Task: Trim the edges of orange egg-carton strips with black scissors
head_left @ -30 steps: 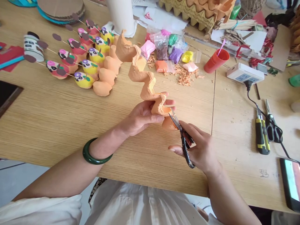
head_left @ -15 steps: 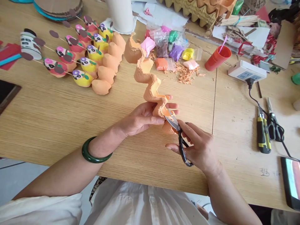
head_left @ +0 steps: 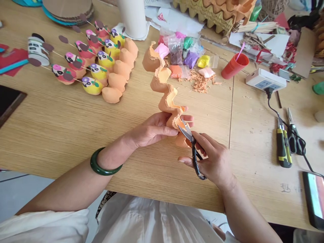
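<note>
Wood-grain table [head_left: 65, 128] is filling most of the view; clock centre is mid-picture. Orange carton strip [head_left: 165, 103] is running from twelve o'clock to just past centre. Left hand [head_left: 154, 128] is gripping it at centre, thumb in front, fingers behind. Right hand [head_left: 212, 160], at four o'clock, is grasping scissors [head_left: 193, 141], thumb sticking out; blades are standing apart at a ragged rim. Cutting cleanly is probably calling for short snips, turning the strip to meet the blades, left thumb staying clear.

Counting: one strip, apparently five cups. At ten o'clock, five red figures [head_left: 74, 63], five yellow figures [head_left: 105, 59] and five bare cups [head_left: 117, 82] are standing in rows. One red tumbler [head_left: 231, 67] is standing at two o'clock; one spare scissors [head_left: 293, 136] is lying at three.
</note>
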Demonstrator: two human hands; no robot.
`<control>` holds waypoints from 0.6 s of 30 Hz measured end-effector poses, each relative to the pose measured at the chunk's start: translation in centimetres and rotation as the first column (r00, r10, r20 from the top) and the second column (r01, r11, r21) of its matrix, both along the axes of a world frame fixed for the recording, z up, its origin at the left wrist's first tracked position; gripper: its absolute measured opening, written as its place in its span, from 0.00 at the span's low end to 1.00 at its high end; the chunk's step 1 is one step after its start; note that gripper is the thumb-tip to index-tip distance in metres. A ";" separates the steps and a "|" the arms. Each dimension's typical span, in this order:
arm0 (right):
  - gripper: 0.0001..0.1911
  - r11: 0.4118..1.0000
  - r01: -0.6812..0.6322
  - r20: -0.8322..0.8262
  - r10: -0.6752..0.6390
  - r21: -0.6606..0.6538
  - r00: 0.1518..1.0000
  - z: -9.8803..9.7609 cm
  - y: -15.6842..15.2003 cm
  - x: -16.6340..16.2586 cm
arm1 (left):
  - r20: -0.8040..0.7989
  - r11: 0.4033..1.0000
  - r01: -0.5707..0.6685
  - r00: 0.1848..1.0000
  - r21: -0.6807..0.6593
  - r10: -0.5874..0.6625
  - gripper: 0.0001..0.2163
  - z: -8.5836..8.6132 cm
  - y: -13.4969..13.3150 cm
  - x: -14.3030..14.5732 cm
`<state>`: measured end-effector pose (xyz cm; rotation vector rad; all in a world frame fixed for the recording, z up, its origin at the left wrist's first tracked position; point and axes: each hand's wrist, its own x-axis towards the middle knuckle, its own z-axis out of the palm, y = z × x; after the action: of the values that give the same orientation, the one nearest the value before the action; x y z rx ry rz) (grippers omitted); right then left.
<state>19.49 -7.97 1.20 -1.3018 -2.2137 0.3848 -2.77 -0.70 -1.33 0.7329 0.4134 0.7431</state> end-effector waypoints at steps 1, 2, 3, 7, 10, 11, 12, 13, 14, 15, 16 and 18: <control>0.31 1.000 -0.003 0.001 0.003 0.010 1.000 0.0 0.0 0.0 | -0.001 1.000 -0.002 1.000 0.001 0.002 0.25 0.0 0.0 0.0; 0.31 1.000 -0.006 0.004 0.006 0.014 1.000 0.0 0.1 0.1 | 0.000 1.000 -0.003 1.000 0.000 0.003 0.25 0.0 0.0 0.0; 0.31 1.000 -0.010 0.007 0.010 0.014 1.000 0.1 0.1 0.1 | 0.000 1.000 -0.003 1.000 -0.004 0.003 0.25 0.0 0.0 0.0; 0.32 1.000 -0.015 0.022 0.015 0.014 1.000 0.3 0.2 0.3 | 0.012 1.000 -0.001 1.000 -0.007 0.001 0.24 0.1 0.1 0.0; 0.33 0.999 -0.017 0.035 0.015 0.030 0.999 0.2 0.1 0.3 | 0.016 1.000 0.006 1.000 -0.005 -0.006 0.24 0.0 0.1 0.0; 0.33 0.999 -0.019 0.034 0.018 0.042 0.999 0.1 0.1 0.3 | 0.015 1.000 0.011 1.000 -0.005 -0.011 0.24 0.0 0.1 0.0; 0.33 0.998 -0.022 0.028 0.020 0.058 0.999 0.0 0.0 0.3 | 0.015 1.000 0.016 1.000 -0.006 -0.016 0.24 0.0 0.1 0.0; 0.33 0.997 -0.023 0.020 0.022 0.072 1.000 -0.1 0.0 0.3 | 0.013 1.000 0.020 1.000 -0.006 -0.020 0.24 0.0 0.0 0.0; 0.33 0.996 -0.025 0.014 0.024 0.081 1.000 -0.2 0.0 0.4 | 0.008 1.000 0.023 1.000 -0.006 -0.023 0.24 0.1 0.0 0.0; 0.33 0.996 -0.026 0.012 0.025 0.087 1.000 -0.3 -0.1 0.4 | 0.002 1.000 0.027 1.000 -0.007 -0.027 0.24 0.1 0.0 0.0; 0.33 0.995 -0.026 0.016 0.024 0.095 1.000 -0.3 -0.1 0.5 | -0.005 1.000 0.029 1.000 -0.006 -0.030 0.24 0.1 0.0 -0.1; 0.32 0.992 -0.023 0.030 0.020 0.123 0.999 -0.4 0.0 0.6 | -0.017 0.999 0.036 0.999 -0.004 -0.036 0.24 0.1 0.0 -0.1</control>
<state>20.04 -7.97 0.78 -1.2261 -2.2395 0.2338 -2.88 -0.68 -1.20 0.7422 0.4160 0.7028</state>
